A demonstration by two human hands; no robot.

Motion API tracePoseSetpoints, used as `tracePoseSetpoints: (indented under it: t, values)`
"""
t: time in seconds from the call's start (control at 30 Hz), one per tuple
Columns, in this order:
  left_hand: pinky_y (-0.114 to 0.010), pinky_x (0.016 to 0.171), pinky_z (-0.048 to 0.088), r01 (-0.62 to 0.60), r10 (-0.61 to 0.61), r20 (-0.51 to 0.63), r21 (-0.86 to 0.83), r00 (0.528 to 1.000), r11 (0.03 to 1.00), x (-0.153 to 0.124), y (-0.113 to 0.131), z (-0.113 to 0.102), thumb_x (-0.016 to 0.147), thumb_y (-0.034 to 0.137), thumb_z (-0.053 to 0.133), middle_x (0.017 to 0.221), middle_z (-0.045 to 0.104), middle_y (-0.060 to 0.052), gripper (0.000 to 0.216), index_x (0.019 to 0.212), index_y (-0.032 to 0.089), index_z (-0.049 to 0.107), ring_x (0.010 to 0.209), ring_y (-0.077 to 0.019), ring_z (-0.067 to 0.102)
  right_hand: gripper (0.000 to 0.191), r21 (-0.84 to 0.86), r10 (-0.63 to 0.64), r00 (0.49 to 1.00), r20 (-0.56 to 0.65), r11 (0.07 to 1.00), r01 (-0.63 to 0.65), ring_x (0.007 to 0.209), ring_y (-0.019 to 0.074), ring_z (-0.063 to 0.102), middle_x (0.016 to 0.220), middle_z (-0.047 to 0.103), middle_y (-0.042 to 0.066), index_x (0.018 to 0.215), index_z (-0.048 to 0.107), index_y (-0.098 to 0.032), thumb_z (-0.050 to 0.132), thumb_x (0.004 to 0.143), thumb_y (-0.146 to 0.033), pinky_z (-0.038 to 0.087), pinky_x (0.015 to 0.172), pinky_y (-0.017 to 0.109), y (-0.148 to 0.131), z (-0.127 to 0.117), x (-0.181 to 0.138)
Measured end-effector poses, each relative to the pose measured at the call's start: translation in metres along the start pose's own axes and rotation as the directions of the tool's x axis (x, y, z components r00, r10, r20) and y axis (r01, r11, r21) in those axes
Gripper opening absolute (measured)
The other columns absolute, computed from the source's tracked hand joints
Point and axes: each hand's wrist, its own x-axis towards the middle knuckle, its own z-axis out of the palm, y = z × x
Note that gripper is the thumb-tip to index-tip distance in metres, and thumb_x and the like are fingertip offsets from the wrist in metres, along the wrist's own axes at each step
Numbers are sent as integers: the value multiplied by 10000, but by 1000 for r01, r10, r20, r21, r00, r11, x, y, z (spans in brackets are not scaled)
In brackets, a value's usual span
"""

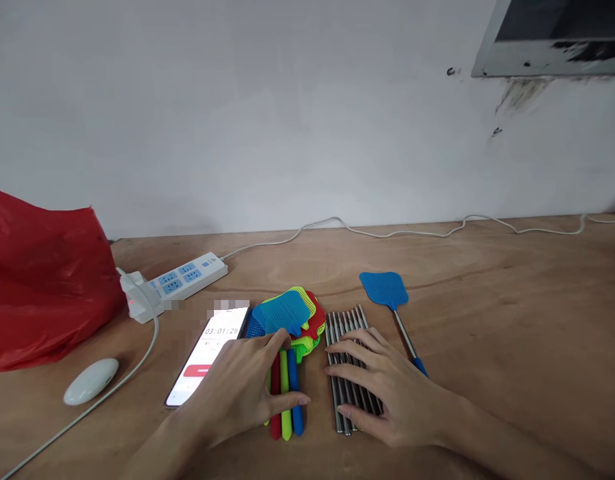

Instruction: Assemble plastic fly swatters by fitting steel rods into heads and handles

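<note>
My left hand (pixel 247 387) rests over a row of plastic fly swatter handles (pixel 286 393) in red, yellow-green and blue. Its thumb lies across them and the index finger reaches their upper ends; a gap shows between the two. Just beyond lies an overlapping pile of blue, yellow, red and green swatter heads (pixel 287 311). My right hand (pixel 377 380) is spread flat on several metal rods (pixel 339 400) lying side by side, partly hidden by the palm. To its right lies an assembled blue fly swatter (pixel 386 289) with a metal shaft; my right hand hides part of its handle.
A phone (pixel 212 353) showing a running timer lies left of my left hand. Farther left are a white power strip (pixel 187 280), a white mouse-shaped object (pixel 91 381) and a red bag (pixel 42 280). A white cable (pixel 397 233) runs along the wall on the wooden table (pixel 512 347).
</note>
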Motion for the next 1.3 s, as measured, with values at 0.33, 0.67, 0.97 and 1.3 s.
tracePoseSetpoints:
  t: [0.33,0.67,0.97,1.3]
  values:
    - [-287,532,401,-189,151,-230,-152,961,970,-5,-1,5,855,587,666,823,653,-4,488,1117,238,449,613,-207,608,329,2,-34,999,-29,999,34,1176,290,492,1278,643,89,1198,667,-206,640,890,-319,379,1026,507,5,2,-1]
    - [-292,620,475,-215,123,-268,-347,956,913,-11,-1,9,831,449,745,886,626,16,419,1069,253,461,718,-185,603,260,80,-58,996,-74,995,64,1030,246,499,1089,691,57,1110,692,-193,528,921,-124,435,899,424,3,3,-1]
    - [-266,614,458,-216,63,-297,-517,953,828,-8,-3,6,892,292,643,812,601,32,211,1016,242,480,682,-149,568,513,58,-57,997,56,997,54,1042,265,459,1143,637,83,1244,632,-197,437,816,8,424,940,476,1,6,2]
    - [-236,548,421,-228,13,-312,-664,950,712,-9,0,8,911,228,598,705,554,59,148,988,232,472,586,-118,523,224,19,-48,998,-40,999,49,936,237,475,984,643,56,1021,661,-197,500,898,-102,401,857,436,-4,9,5]
